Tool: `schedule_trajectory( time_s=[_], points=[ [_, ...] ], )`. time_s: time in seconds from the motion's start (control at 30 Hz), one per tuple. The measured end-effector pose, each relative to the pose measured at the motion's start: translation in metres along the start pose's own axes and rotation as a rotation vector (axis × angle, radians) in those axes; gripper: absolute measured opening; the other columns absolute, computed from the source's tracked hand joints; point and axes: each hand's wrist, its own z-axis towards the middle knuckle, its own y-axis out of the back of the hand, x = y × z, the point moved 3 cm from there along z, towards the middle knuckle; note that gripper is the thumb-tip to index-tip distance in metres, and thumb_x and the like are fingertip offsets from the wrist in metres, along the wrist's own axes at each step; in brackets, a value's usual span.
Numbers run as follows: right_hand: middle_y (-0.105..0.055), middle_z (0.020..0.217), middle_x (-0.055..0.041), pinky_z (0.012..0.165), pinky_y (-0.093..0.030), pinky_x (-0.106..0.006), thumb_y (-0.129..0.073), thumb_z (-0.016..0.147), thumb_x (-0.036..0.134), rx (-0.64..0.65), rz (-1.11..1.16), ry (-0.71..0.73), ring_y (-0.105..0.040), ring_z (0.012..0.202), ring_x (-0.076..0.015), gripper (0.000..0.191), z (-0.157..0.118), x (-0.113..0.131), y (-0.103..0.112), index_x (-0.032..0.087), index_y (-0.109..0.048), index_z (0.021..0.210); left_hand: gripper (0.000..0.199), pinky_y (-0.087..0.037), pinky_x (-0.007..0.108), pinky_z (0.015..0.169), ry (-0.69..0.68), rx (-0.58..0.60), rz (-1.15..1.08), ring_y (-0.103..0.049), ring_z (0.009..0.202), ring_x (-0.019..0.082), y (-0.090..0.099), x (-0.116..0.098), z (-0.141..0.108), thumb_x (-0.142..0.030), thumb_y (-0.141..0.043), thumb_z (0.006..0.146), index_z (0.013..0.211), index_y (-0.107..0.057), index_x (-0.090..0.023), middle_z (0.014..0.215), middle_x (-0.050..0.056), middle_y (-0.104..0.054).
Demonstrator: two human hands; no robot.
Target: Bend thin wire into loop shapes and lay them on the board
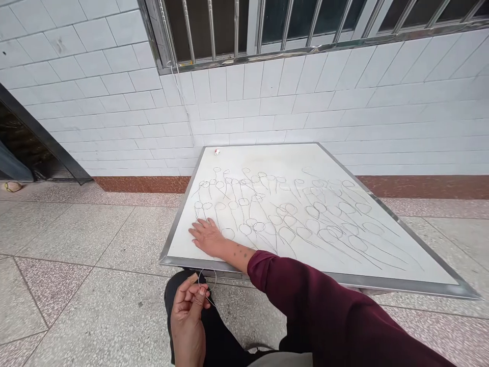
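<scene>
Pinching a thin wire loop [216, 279] between the thumb and bent, closed fingers of the left hand [190, 316], just off the near left edge of the worktop [260, 156], above dark trousers [219, 329], with a short tail of wire slanting toward the near right. Reaching in from the right with the other arm, in a maroon sleeve [305, 290], across the near edge. Laying the right hand [207, 238] palm down on the white surface at the near left, with fingers spread open, near several loops. Spread over much of the same surface in rough rows: many more wire loops [290, 219], mostly with rings toward the far side and tails trailing to the near right, some overlapping, others apart. At the far left corner, a small white-and-red item [217, 152], too small to make out. Beyond the grey metal rim, a white tiled wall [237, 109] with a barred window [267, 28] above; below, a speckled floor [114, 300], with a rounded object [12, 186] lying at the far left
</scene>
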Motion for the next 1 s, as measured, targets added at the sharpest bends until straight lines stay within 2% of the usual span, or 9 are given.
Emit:
schedule_trajectory(
  time_s=[0.2, 0.57, 0.8, 0.9, 1.0],
  points=[
    [-0.038, 0.149, -0.0077, 0.114, -0.016, -0.053, -0.034, 0.099, 0.037, -0.007, -0.028, -0.040, -0.025, 0.140, -0.0291, 0.047, -0.028, -0.037, 0.011, 0.018, -0.042, 0.141, 0.039, -0.045, 0.020, 0.062, 0.013, 0.054, 0.014, -0.055, 0.070, 0.010, -0.011, 0.007, -0.003, -0.028, -0.077, 0.071, 0.107, -0.063, -0.020, 0.083, 0.001, -0.064],
    [-0.043, 0.146, -0.0103, 0.113, -0.022, -0.050, -0.038, 0.097, 0.031, -0.041, -0.104, -0.126, -0.034, 0.136, -0.0286, 0.044, -0.097, -0.134, 0.042, 0.018, -0.046, 0.139, 0.040, -0.046, 0.019, 0.060, 0.022, 0.087, 0.033, -0.058, 0.078, 0.014, -0.028, 0.007, -0.009, -0.028, -0.078, 0.070, 0.107, -0.063, -0.020, 0.082, 0.001, -0.062],
    [-0.045, 0.144, -0.0134, 0.111, -0.025, -0.048, -0.039, 0.096, 0.030, -0.047, -0.127, -0.160, -0.040, 0.133, -0.0292, 0.044, -0.137, -0.184, 0.062, 0.016, -0.049, 0.136, 0.040, -0.048, 0.020, 0.063, 0.021, 0.125, 0.026, -0.059, 0.078, 0.013, -0.044, 0.001, -0.011, -0.027, -0.077, 0.071, 0.108, -0.063, -0.019, 0.081, 0.001, -0.061],
    [-0.049, 0.141, -0.0143, 0.109, -0.028, -0.048, -0.041, 0.095, 0.031, -0.051, -0.107, -0.166, -0.043, 0.130, -0.0302, 0.042, -0.145, -0.198, 0.071, 0.014, -0.053, 0.132, 0.040, -0.047, 0.020, 0.062, 0.015, 0.158, 0.030, -0.060, 0.075, 0.012, -0.058, -0.009, -0.010, -0.026, -0.077, 0.071, 0.108, -0.063, -0.019, 0.078, 0.001, -0.062],
    [-0.050, 0.140, -0.0159, 0.108, -0.031, -0.049, -0.044, 0.094, 0.031, -0.076, -0.077, -0.177, -0.043, 0.128, -0.0324, 0.041, -0.151, -0.189, 0.085, 0.012, -0.055, 0.129, 0.042, -0.046, 0.021, 0.061, 0.009, 0.209, 0.026, -0.060, 0.072, 0.012, -0.076, -0.021, -0.009, -0.025, -0.077, 0.070, 0.109, -0.063, -0.019, 0.075, -0.001, -0.062]
  ],
)
